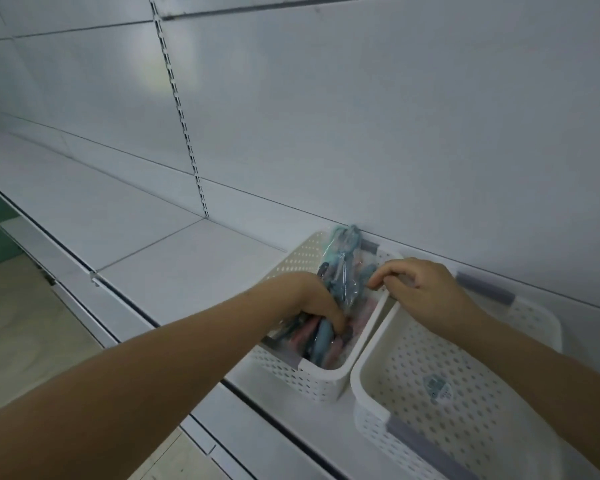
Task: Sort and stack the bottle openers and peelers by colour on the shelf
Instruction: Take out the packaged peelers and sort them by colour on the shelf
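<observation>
Two white perforated baskets stand side by side on the white shelf (187,268). The left basket (291,372) holds several blue and pink bottle openers and peelers (321,344) in clear plastic wrap. My left hand (312,299) reaches into it, fingers curled around a wrapped bundle of them (343,268) that sticks up toward the back wall. My right hand (420,289) grips the rim between the two baskets with curled fingers. The right basket (413,386) shows only a small round label on its floor.
The shelf stretches bare to the left of the baskets, backed by a white panel wall (361,116) with a slotted upright (184,133). Beige floor (18,323) lies below the shelf's front edge at the left.
</observation>
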A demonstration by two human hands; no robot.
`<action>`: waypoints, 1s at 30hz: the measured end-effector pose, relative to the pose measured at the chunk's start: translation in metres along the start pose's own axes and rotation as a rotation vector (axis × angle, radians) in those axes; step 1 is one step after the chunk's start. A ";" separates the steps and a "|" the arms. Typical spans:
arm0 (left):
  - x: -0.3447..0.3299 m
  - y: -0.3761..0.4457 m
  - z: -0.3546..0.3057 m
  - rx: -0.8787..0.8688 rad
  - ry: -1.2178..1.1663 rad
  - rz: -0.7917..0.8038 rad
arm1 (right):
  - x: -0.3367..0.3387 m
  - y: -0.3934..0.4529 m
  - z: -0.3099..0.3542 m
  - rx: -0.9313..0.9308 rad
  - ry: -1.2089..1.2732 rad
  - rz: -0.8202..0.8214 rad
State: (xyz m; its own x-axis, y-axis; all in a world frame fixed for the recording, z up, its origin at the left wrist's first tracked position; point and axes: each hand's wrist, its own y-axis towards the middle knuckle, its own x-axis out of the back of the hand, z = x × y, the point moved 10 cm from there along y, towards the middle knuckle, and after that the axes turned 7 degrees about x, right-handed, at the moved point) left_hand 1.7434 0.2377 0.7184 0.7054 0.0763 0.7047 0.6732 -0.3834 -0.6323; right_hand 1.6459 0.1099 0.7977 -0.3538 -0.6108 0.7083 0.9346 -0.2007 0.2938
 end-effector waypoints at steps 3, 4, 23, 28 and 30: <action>-0.010 0.001 0.006 0.019 -0.211 0.229 | 0.007 -0.001 -0.001 -0.020 0.027 -0.056; -0.014 0.000 0.004 -0.004 -0.274 0.304 | 0.009 -0.001 -0.002 -0.025 0.029 -0.076; -0.040 -0.018 -0.034 -0.165 -0.632 0.565 | 0.026 -0.007 -0.017 -0.069 -0.236 -0.295; -0.031 -0.023 -0.034 -0.189 -0.730 0.600 | 0.015 -0.006 -0.022 -0.128 -0.306 -0.200; -0.024 -0.024 -0.035 -0.210 -0.795 0.605 | 0.015 -0.006 -0.019 -0.114 -0.318 -0.198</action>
State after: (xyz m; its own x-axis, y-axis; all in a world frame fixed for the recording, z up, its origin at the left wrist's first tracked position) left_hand 1.7029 0.2131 0.7277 0.9091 0.3758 -0.1797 0.1568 -0.7083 -0.6883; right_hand 1.6360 0.0879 0.7942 -0.5049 -0.2874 0.8139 0.8388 -0.3859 0.3840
